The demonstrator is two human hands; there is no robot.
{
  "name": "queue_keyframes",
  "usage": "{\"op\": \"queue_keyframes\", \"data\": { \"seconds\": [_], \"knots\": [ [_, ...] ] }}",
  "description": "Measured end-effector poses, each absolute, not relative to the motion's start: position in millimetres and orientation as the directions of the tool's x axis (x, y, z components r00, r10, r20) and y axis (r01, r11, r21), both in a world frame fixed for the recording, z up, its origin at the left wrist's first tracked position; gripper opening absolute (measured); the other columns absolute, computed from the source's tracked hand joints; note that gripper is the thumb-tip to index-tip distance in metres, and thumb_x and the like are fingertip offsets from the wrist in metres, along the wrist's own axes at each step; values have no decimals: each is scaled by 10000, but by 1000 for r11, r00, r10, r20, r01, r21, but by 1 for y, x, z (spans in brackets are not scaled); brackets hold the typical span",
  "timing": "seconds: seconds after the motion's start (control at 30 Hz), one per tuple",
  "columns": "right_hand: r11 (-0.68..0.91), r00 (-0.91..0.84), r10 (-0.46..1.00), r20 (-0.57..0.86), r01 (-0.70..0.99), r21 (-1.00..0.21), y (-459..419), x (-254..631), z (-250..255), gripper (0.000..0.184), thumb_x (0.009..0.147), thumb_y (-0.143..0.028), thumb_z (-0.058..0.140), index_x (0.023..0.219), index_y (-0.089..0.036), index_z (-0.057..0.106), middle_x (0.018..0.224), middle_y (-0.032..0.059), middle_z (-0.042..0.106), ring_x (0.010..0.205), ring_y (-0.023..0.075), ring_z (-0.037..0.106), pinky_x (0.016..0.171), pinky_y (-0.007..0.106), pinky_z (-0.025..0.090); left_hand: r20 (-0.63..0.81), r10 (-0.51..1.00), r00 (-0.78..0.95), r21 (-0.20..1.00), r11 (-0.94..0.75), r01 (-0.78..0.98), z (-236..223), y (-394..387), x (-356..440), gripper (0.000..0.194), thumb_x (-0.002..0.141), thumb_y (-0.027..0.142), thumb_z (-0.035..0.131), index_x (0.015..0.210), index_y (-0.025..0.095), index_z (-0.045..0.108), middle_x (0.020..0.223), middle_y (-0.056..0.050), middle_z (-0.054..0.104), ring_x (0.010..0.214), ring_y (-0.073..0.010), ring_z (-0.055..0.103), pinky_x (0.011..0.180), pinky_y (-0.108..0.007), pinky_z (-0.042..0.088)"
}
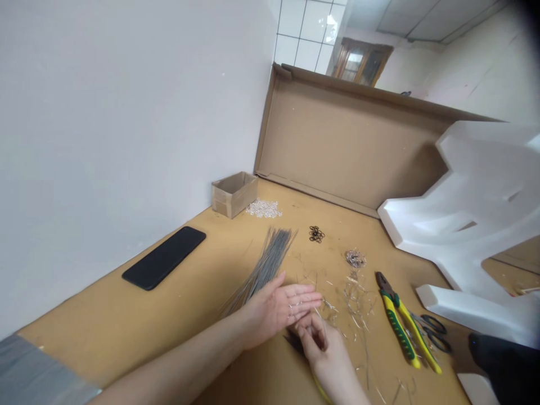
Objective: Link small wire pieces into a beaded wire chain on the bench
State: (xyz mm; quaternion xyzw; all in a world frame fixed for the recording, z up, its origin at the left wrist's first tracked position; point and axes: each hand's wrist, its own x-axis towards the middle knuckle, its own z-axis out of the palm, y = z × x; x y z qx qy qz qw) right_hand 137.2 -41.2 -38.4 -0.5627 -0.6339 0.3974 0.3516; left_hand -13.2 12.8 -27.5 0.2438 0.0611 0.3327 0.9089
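Observation:
My left hand [278,308] is palm up with its fingers stretched out flat. A few tiny shiny bits lie on those fingers, too small to name. Just below the fingertips, my right hand [323,343] is closed in a pinch; what it holds cannot be made out. Under the right hand shows a tool with a dark tip [295,342] and a yellow handle, mostly hidden. A bundle of thin grey wires [272,259] lies behind my left hand. Loose wire scraps [356,304] are scattered to the right of my hands.
Pliers [405,323] with yellow-green handles lie at right beside black-handled scissors [434,332]. Farther back are a coiled shiny heap [355,258], black rings [316,234], clear beads [264,208] and a small cardboard box [234,197]. A black phone-like slab [164,257] lies left; white foam [476,185] stands right.

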Motion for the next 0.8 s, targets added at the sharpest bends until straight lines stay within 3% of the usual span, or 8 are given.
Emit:
{"op": "queue_keyframes", "data": {
  "seconds": [0.8],
  "knots": [
    [37, -114, 993, -14, 439, -898, -42, 138, -38, 196, 778, -309, 494, 627, -190, 453, 539, -37, 439, 498, 115, 396, 484, 215, 283, 45, 646, 762, 522, 635, -569, -25, 10, -13, 633, 881, 495, 248, 1235, 7, 439, 1345, -216, 391, 1267, -279, 341, 1081, -411, 119]
  ]
}}
